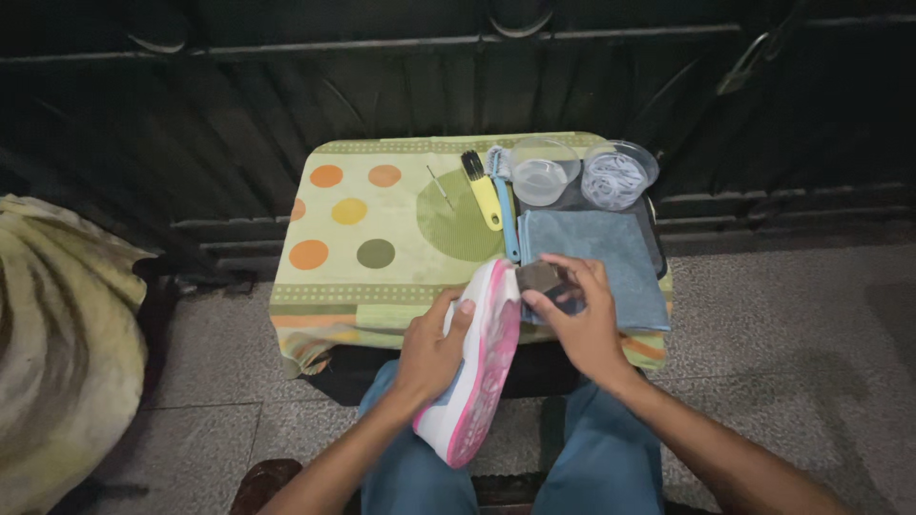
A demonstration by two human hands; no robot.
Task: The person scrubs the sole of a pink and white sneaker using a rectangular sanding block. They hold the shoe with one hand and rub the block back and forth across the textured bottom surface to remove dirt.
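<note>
At the desk's (382,286) near edge, my left hand (431,348) grips a pink-soled white shoe (477,367); my right hand's (577,319) fingers (539,305) pinch a dark block (539,278) over a blue cloth (611,262).

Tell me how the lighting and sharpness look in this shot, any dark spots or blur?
Head view: light falls on the small table and fades to near black at the gate behind. The left hand and pink and white shoe are evenly lit, without glare. The dark block in the right hand is slightly soft. The frame edges look dim, with mild wide-angle bending.
</note>
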